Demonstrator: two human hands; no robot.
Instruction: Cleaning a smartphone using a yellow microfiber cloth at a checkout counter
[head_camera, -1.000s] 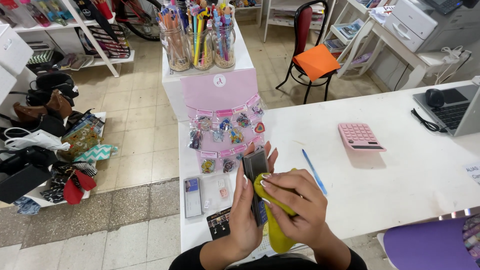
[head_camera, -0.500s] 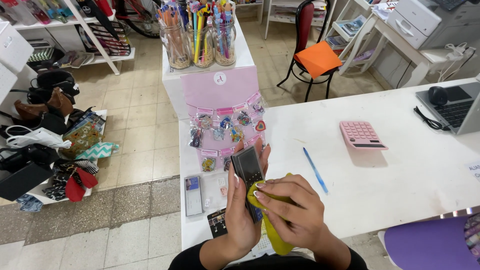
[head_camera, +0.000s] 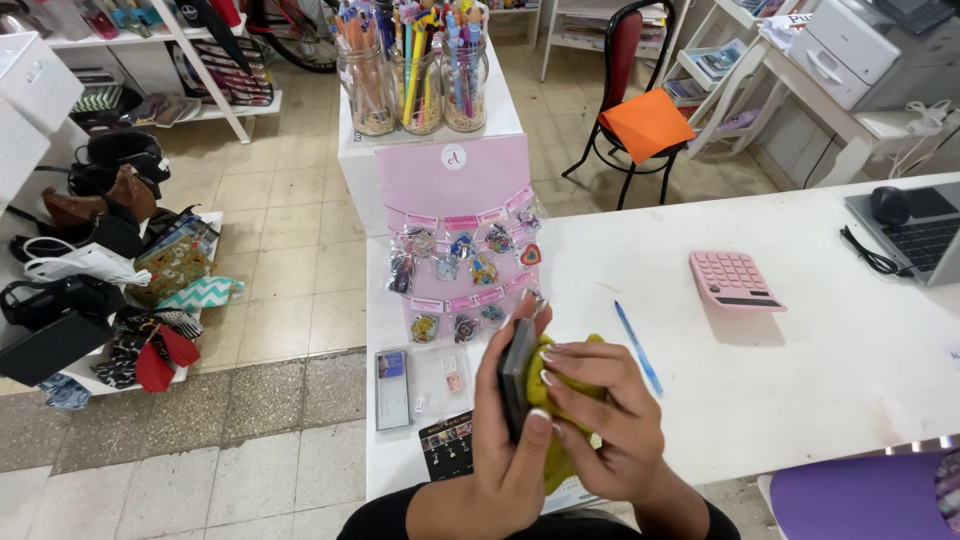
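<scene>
The left hand (head_camera: 510, 455) grips a dark, flat phone (head_camera: 516, 375), held on edge with the thumb across its near side and the fingertips curled over its top. The right hand (head_camera: 610, 420) is closed around a yellow-green cloth (head_camera: 560, 385), pressing it against the phone's face, so both hands meet just above the near edge of the white desk (head_camera: 820, 370). More of the cloth hangs below the right palm. Just right of the hands a blue pen (head_camera: 637, 346) lies slanted on the desk, and farther right sits a pink calculator (head_camera: 734, 280). To the left of the hands lie a small clear packet (head_camera: 440, 380) and a dark card (head_camera: 445, 446). Beyond the hands stands a pink display board (head_camera: 455, 185) hung with rows of small bagged charms, and behind it glass jars of pens (head_camera: 420, 70). At the far right edge of the desk rests a laptop (head_camera: 915, 235) with a black mouse on it.
</scene>
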